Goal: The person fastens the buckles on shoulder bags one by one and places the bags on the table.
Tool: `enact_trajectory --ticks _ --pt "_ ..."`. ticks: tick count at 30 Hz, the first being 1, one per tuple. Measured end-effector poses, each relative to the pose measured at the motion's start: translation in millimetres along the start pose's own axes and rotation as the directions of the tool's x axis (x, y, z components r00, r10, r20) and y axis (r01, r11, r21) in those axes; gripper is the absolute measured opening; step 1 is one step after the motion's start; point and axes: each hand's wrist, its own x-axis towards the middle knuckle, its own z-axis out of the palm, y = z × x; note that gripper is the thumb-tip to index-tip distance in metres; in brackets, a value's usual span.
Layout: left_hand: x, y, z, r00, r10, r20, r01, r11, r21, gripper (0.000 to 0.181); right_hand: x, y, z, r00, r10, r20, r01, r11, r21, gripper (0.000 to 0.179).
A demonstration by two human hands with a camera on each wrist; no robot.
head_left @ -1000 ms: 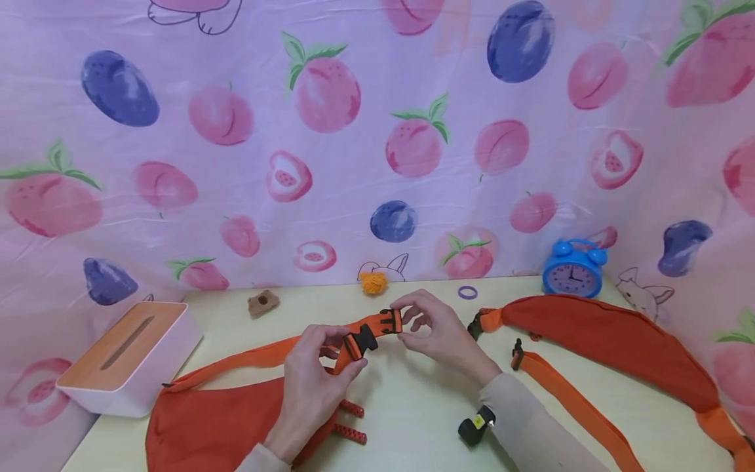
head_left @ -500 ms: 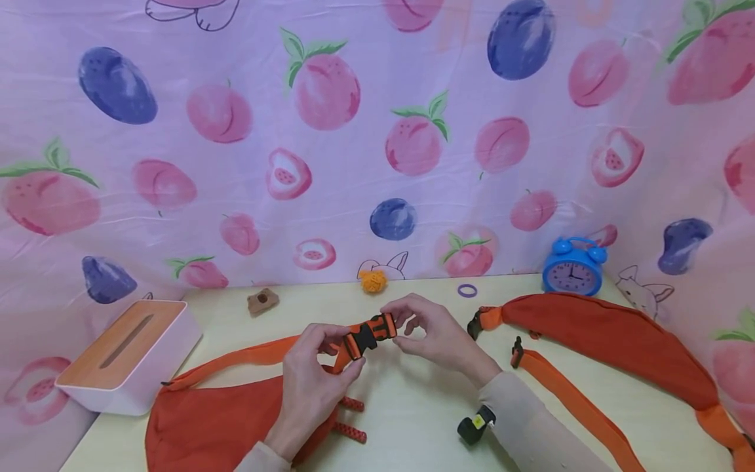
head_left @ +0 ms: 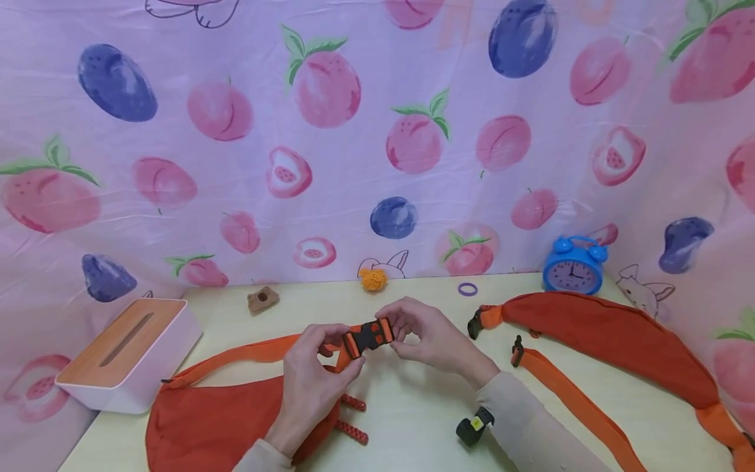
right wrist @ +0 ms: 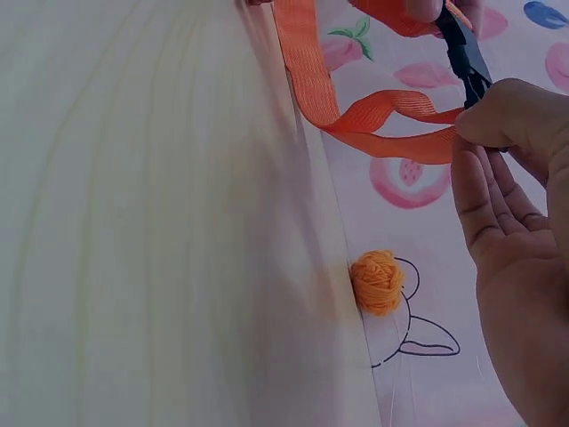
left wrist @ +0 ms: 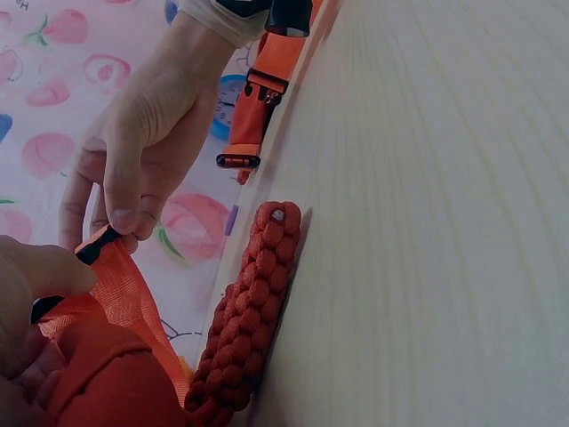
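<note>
A black side-release buckle (head_left: 368, 336) on orange webbing is held between the two hands, its two halves joined in the head view. My left hand (head_left: 309, 380) pinches the left half between thumb and fingers. With thumb and fingertips my right hand (head_left: 427, 337) grips the right end, where the orange strap (right wrist: 391, 133) loops through. Below the left hand lies a rust-red waist bag (head_left: 218, 419), partly covered by that hand and wrist. Red braided zipper pulls (left wrist: 253, 307) stick out from the bag onto the table.
A second rust-red waist bag (head_left: 607, 341) lies at the right with its strap (head_left: 584, 400) loose. A tissue box (head_left: 130, 354) stands at the left. Along the back are a brown piece (head_left: 263, 300), an orange yarn ball (head_left: 374, 280), a purple ring (head_left: 468, 289) and a blue alarm clock (head_left: 573, 265).
The right hand has moved left and slightly down, bringing the pronged half into the half in the left hand. The buckle halves were apart and are now joined. The left hand stays nearly still.
</note>
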Motion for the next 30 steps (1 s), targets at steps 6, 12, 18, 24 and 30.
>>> enact_trajectory --ticks 6,12,18,24,30 --pt "2.2 -4.8 -2.4 1.000 -0.014 0.028 0.016 0.999 -0.051 0.055 0.2 -1 0 0.999 0.048 0.007 -0.048 0.996 0.074 0.054" --pt "6.2 -11.6 -5.3 0.995 -0.056 0.085 0.067 0.989 -0.132 0.057 -1.1 0 -2 0.996 0.088 0.006 -0.088 0.981 0.172 0.053" --pt "7.2 -13.8 -5.3 0.992 -0.064 0.108 0.079 0.987 -0.139 0.056 -2.4 1 -3 0.997 0.074 0.016 -0.076 0.975 0.207 0.050" --pt "7.9 -13.2 -6.7 0.990 -0.075 0.116 0.091 0.985 -0.145 0.054 -2.5 0 -3 0.997 0.069 0.028 -0.073 0.970 0.230 0.049" --pt "8.3 -12.8 -8.9 0.988 -0.097 0.121 0.115 0.981 -0.155 0.052 -1.8 -1 -2 0.998 0.053 0.038 -0.061 0.967 0.247 0.050"
